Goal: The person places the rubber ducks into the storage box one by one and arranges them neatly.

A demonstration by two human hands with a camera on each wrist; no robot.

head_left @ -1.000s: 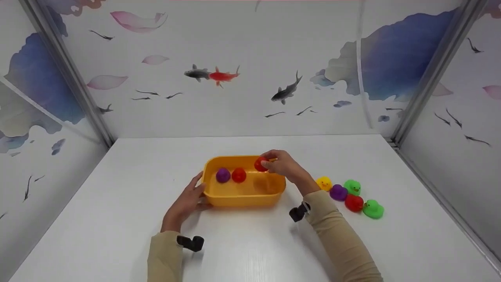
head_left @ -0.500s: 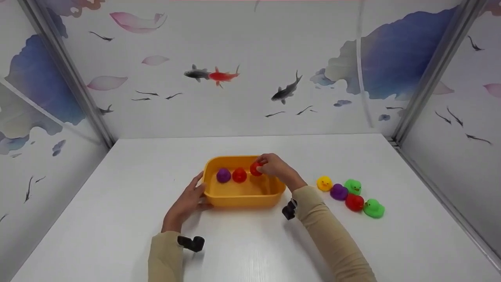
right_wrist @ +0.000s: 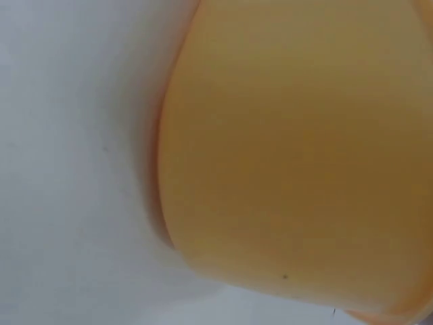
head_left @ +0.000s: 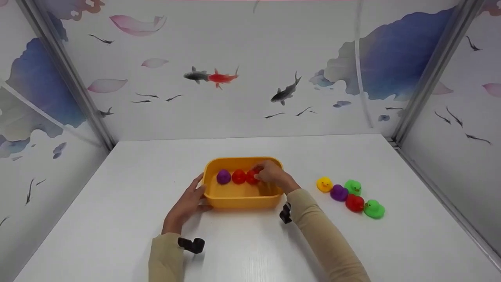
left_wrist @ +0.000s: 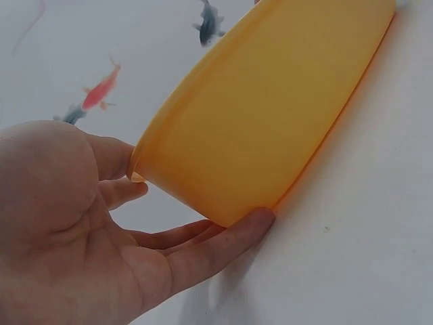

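The yellow plastic tub (head_left: 242, 203) stands on the white table. My left hand (head_left: 188, 201) holds its left end; in the left wrist view, the fingers (left_wrist: 220, 250) of that hand lie at the rim and the lower corner. Inside the tub, my right hand (head_left: 272, 174) pinches a red rubber duck (head_left: 251, 177), low near the floor and partly covered by the fingers. Just left of it sit another red duck (head_left: 238, 176) and a purple duck (head_left: 223, 176), in a row. The right wrist view shows only the tub's outer wall (right_wrist: 291, 156) and the table, with the hand hidden.
Right of the tub, several rubber ducks lie grouped on the table: a yellow duck (head_left: 324, 184), a purple duck (head_left: 339, 192), a red duck (head_left: 355, 203) and two green ducks (head_left: 374, 209). Printed white panels (head_left: 250, 117) enclose the table at the back and sides.
My right hand has moved left and down into the tub with the red duck, bringing it beside the other red duck. My left hand has stayed at the tub's left end.
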